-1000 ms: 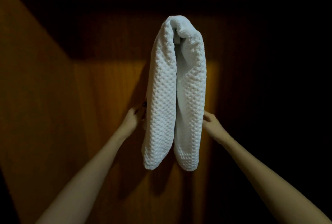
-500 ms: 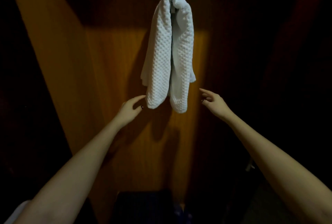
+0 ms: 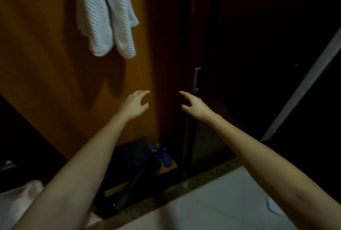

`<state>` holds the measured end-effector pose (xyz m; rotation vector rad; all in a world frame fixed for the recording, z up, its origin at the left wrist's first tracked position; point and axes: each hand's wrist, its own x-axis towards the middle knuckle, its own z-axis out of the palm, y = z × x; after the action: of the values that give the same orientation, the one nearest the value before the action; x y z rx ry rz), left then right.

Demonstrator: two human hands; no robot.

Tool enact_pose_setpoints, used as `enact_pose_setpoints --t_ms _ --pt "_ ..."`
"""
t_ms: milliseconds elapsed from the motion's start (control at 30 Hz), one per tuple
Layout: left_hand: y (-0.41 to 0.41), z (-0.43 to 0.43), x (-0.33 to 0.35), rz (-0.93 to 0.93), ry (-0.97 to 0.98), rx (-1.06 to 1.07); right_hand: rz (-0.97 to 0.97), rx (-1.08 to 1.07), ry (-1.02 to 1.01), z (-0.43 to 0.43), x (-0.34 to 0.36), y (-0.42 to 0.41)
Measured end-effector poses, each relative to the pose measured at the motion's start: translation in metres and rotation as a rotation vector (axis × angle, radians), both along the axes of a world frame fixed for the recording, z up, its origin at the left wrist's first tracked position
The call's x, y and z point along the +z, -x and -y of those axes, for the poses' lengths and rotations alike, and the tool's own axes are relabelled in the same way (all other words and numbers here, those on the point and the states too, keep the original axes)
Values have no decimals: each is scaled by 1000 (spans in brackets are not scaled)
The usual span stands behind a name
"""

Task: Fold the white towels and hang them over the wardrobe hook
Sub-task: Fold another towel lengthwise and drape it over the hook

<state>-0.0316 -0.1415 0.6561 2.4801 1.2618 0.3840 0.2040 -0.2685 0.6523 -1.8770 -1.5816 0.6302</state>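
Note:
A folded white towel (image 3: 107, 13) hangs against the brown wooden wardrobe panel (image 3: 46, 59) at the upper left; its top and the hook are cut off by the frame's upper edge. Well below the towel, my left hand (image 3: 133, 105) is held out with relaxed, slightly curled fingers and holds nothing. My right hand (image 3: 191, 105) is level with it, a short gap to its right, fingers loosely spread and empty. Neither hand touches the towel.
A dark wardrobe door with a metal handle (image 3: 196, 80) stands right of the panel. Blue slippers (image 3: 163, 155) and a dark bag (image 3: 131, 167) lie on the wardrobe floor. A pale floor (image 3: 221, 202) lies at the bottom right, light fabric (image 3: 16, 198) at the bottom left.
Both hands have let go of the towel and dropped well below it, coming closer together. The view has tilted down, so the towel's top has left the frame.

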Motion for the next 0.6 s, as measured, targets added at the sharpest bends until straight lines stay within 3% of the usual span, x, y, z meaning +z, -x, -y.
enact_pose_setpoints --t_ms 333,600 --pt "-162 84 -95 -188 130 -372 -39 -468 317 143 -104 -55" --pt "-301 194 -154 -347 215 -825 -57 -783 544 284 -170 -137"
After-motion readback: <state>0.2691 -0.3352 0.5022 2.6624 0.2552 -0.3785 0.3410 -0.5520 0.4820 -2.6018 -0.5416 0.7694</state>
